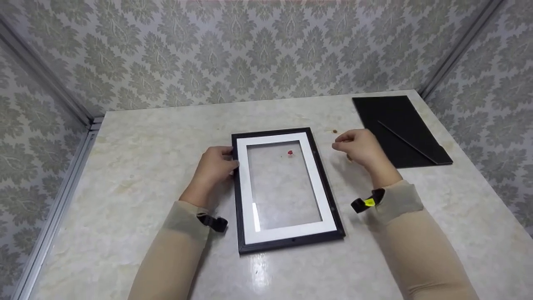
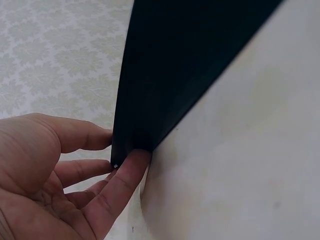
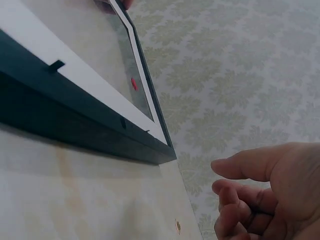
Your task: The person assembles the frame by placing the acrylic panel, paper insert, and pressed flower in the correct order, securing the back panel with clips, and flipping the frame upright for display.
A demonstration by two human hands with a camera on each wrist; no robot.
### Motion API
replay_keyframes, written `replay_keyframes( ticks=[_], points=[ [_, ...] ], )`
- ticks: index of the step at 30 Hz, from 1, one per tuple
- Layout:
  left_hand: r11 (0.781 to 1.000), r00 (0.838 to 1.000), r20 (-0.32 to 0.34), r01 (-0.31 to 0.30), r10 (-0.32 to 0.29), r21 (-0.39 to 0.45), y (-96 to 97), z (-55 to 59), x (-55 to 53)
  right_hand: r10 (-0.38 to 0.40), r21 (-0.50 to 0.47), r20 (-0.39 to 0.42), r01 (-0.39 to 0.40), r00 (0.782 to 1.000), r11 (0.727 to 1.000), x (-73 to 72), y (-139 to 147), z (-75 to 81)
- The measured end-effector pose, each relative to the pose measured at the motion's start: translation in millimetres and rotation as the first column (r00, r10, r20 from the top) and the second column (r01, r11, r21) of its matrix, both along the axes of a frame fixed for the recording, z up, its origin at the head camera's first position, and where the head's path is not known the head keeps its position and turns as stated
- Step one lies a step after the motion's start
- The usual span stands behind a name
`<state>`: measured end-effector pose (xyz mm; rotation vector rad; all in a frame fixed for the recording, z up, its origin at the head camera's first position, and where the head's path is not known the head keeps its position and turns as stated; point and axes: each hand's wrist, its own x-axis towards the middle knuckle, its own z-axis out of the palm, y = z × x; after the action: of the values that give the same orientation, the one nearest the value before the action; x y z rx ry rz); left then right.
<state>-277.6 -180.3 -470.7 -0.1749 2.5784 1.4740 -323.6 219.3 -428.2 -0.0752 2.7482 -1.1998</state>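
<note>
A black picture frame [image 1: 287, 245] with a white mat [image 1: 243, 187] and a clear pane lies in the middle of the table. My left hand [image 1: 214, 166] grips its left side; in the left wrist view the fingers [image 2: 122, 187] and thumb touch the dark side wall [image 2: 165, 70]. To the right of the frame, apart from it, hovers my right hand [image 1: 360, 148]. Its fingers are loosely bent, and I see nothing held in the right wrist view. A small red piece [image 1: 290, 153] shows inside the pane near the top. Small dark tabs [image 3: 56, 66] stand along the inner edge.
A black backing board [image 1: 416, 121] lies at the table's back right, with a thin strip-like flap [image 1: 408, 141] across it. Small brown marks [image 1: 334, 131] show on the marbled table [image 1: 145, 179]. Patterned walls [image 1: 250, 50] enclose the back and sides.
</note>
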Motion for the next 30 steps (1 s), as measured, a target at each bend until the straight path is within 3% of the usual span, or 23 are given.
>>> replay_keyframes(
  ticks=[5, 14, 19, 26, 30],
  points=[
    [1.0, 1.0, 0.01, 0.014, -0.014, 0.003, 1.1, -0.3, -0.8, -0.034, -0.011, -0.013, 0.034, 0.999, 0.999, 3.2, 21.5, -5.8],
    [1.0, 0.999, 0.029, 0.019, -0.019, 0.004, 2.6, -2.0, -1.7, -0.051, 0.115, -0.071, 0.059, 0.996, 0.992, -0.3, 45.0, -12.3],
    [1.0, 0.999, 0.032, 0.017, -0.018, 0.009, -0.2, -2.7, -0.4, -0.062, 0.157, -0.035, 0.067, 0.997, 0.985, -3.0, 56.1, -19.1],
    [1.0, 0.999, 0.032, 0.022, -0.022, 0.016, -2.5, -1.4, 0.5, -0.073, 0.2, 0.084, 0.055, 0.994, 0.978, -4.9, 58.5, -27.7],
    [1.0, 0.999, 0.023, 0.03, -0.03, 0.002, -2.4, -0.4, -0.1, -0.06, 0.213, 0.093, 0.039, 0.994, 0.976, -3.5, 55.4, -30.1]
  ],
)
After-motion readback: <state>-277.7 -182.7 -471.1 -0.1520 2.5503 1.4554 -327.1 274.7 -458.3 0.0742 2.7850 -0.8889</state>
